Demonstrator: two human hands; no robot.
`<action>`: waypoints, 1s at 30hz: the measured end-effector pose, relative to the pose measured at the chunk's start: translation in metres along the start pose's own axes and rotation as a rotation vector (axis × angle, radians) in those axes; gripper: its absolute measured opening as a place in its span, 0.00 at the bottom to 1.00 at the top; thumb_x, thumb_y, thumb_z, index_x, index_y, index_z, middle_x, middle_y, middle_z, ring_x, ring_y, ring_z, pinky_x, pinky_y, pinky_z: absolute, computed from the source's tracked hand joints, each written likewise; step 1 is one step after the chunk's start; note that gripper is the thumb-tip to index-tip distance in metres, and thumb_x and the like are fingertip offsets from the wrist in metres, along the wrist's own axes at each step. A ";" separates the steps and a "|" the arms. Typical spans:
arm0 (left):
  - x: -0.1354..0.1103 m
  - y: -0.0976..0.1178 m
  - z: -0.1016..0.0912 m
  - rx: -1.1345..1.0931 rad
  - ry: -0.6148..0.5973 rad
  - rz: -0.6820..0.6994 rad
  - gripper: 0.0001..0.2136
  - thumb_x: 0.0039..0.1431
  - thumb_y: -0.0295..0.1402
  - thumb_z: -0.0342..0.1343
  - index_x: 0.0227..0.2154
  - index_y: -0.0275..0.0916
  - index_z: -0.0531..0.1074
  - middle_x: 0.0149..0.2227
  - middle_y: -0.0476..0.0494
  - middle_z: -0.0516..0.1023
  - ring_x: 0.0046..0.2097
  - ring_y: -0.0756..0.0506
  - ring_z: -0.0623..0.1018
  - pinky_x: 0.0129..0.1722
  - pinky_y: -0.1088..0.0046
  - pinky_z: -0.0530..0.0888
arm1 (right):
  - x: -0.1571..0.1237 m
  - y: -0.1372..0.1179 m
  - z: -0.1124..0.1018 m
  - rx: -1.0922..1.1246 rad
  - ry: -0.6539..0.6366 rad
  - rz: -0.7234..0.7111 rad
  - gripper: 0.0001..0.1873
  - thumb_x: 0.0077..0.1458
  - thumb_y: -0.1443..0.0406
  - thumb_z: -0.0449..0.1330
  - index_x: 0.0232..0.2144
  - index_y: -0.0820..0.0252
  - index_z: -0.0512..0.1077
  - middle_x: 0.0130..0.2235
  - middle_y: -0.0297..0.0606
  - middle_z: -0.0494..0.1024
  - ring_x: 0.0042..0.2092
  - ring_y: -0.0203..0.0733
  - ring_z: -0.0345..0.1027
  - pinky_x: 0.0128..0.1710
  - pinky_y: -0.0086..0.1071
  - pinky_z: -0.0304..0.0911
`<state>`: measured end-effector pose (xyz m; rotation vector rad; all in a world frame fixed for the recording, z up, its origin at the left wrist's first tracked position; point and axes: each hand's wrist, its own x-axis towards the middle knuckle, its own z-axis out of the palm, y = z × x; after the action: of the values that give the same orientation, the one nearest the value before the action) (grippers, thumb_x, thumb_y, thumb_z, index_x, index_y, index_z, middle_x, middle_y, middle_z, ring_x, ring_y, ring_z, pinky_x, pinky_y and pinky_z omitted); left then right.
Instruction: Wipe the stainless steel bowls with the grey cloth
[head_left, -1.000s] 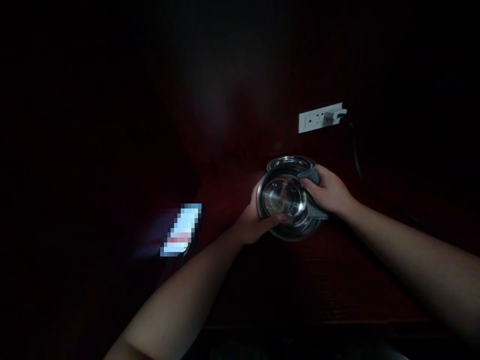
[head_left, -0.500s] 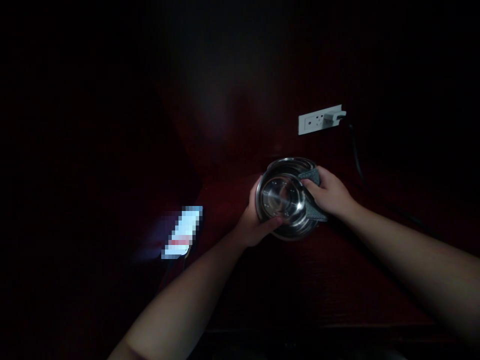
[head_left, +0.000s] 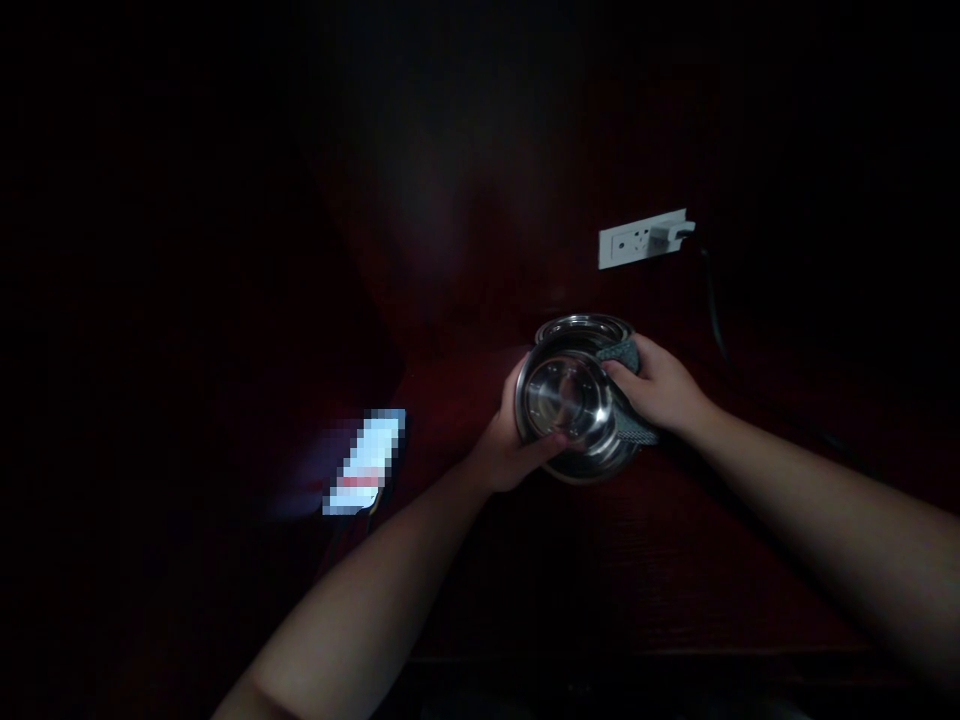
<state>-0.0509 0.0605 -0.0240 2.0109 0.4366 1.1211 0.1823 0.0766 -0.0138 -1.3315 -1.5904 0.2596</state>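
A shiny stainless steel bowl (head_left: 559,395) is tilted so that its inside faces me. My left hand (head_left: 506,440) grips its left side, with the thumb over the near edge and the other fingers around the outside. In my right hand (head_left: 660,385) is a grey-green cloth (head_left: 636,430), pinched against the bowl's right side with the thumb towards the inside. Just behind the bowl shows the rim of a second steel vessel (head_left: 585,322). Most of that vessel is hidden, and I cannot tell whether the two touch.
A lit phone (head_left: 367,465) with a blurred screen lies to the left on the dark red surface (head_left: 600,580). On the wall behind is a white socket plate (head_left: 626,247) with a plug (head_left: 671,236), and a dark cable (head_left: 714,310) runs down at the right. The surroundings are very dark.
The bowl has shifted slightly to the right and tilted a little, so more of the rim behind it shows. Both hands keep their hold.
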 end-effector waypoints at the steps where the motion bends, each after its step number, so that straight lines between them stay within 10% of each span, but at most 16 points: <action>1: 0.000 0.001 0.000 0.001 0.002 0.000 0.45 0.53 0.42 0.62 0.67 0.43 0.39 0.67 0.32 0.55 0.66 0.32 0.59 0.65 0.45 0.56 | 0.000 0.000 0.000 -0.002 -0.003 0.004 0.14 0.53 0.58 0.57 0.39 0.59 0.72 0.38 0.42 0.78 0.39 0.51 0.71 0.41 0.46 0.66; 30: 0.001 0.001 0.000 -0.052 -0.013 -0.023 0.44 0.53 0.43 0.62 0.66 0.43 0.43 0.65 0.32 0.58 0.65 0.32 0.61 0.64 0.44 0.58 | -0.001 -0.002 0.000 -0.042 -0.001 -0.069 0.16 0.53 0.59 0.56 0.42 0.60 0.72 0.40 0.44 0.77 0.41 0.51 0.70 0.42 0.45 0.66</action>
<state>-0.0506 0.0606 -0.0223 1.9628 0.4189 1.0934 0.1811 0.0748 -0.0126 -1.3053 -1.6477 0.1857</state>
